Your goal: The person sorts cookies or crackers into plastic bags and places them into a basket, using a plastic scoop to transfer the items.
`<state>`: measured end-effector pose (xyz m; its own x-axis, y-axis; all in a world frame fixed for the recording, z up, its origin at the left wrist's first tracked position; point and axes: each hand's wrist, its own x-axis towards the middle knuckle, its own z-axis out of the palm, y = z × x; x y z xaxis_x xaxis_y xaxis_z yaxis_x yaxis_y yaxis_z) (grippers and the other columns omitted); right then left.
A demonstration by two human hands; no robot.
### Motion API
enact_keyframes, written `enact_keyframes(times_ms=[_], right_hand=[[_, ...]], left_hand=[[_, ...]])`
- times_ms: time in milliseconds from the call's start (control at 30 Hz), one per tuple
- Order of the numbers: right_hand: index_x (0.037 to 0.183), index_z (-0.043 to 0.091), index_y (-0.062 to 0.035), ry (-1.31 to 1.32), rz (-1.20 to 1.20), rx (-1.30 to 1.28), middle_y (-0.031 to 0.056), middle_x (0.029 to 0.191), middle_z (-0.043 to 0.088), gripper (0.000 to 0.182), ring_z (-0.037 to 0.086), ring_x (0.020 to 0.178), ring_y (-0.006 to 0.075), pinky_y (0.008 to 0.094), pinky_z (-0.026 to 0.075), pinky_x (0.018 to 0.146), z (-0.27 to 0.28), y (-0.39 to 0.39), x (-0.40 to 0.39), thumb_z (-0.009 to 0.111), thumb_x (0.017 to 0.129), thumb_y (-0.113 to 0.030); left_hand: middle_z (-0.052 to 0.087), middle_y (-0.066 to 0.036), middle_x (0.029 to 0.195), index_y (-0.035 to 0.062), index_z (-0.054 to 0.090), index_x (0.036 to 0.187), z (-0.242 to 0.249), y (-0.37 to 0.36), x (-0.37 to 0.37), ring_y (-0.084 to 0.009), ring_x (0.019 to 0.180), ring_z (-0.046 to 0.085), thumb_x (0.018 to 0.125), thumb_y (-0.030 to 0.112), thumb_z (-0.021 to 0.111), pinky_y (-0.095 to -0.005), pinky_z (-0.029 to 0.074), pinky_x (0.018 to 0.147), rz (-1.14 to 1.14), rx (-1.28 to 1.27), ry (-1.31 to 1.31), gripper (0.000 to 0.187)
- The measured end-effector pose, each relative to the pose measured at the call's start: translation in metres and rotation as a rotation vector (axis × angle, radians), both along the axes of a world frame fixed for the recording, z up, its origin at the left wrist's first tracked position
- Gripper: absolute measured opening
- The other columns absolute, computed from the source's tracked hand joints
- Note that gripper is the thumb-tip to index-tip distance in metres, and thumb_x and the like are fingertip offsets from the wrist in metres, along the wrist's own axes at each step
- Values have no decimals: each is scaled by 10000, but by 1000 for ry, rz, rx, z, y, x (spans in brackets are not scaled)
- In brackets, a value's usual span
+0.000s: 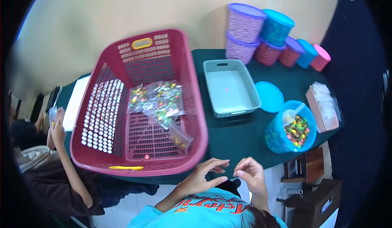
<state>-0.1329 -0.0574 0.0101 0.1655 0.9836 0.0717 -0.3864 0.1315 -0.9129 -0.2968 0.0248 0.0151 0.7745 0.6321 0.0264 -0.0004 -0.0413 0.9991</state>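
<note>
My left hand (203,175) is open beside the front right corner of the large maroon basket (200,117), thumb and fingers apart, holding nothing. To its right, my right hand (250,174) has its fingers curled toward the thumb in a loose pinch; anything between the tips is too small to make out. Clear plastic bags of colourful candies (163,99) lie inside the basket, with a smaller bag (179,138) nearer me and a loose pink piece (147,157) by the front wall. A blue tub (277,136) at the right holds colourful candies (297,131) and a white scoop (289,115).
A pale green tray (230,89) with one small pink piece stands mid-table beside a round blue lid (269,97). Lidded tubs (247,28) are stacked at the back. A pink basket (322,109) of plastic bags sits far right. Another person's hand (58,132) holds something at left.
</note>
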Motion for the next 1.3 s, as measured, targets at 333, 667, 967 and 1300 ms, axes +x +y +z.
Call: enact_keyframes(times_ms=[333,667,967,1300], right_hand=[[871,582,0,-416,-159,-118,42,749,602,107,553,730,102,253,440,681,1,-118,89,603,788,-65],[896,576,12,-461,-373,-225,79,821,624,149,583,785,138,270,457,723,1,-242,173,616,772,-61],[946,546,17,-208,-607,-141,94,947,604,182,570,820,141,280,444,777,-10,-299,210,601,779,-26],[877,548,12,-205,-880,-248,73,849,601,137,553,809,123,261,429,750,-21,-310,288,624,764,-3]], left_hand=[[615,-118,857,-36,597,952,-3,-76,116,-181,807,625,761,60,644,-300,515,762,-309,10,-23,218],[642,-131,820,-21,632,941,-12,-169,233,-173,746,634,757,45,638,-286,539,692,-495,35,7,195],[647,-127,817,-19,649,892,-9,-199,320,-159,718,632,745,64,656,-260,524,662,-705,65,31,169],[646,-126,865,-35,637,894,-33,-202,443,-174,784,632,738,70,667,-282,522,727,-1042,-80,-38,191]])
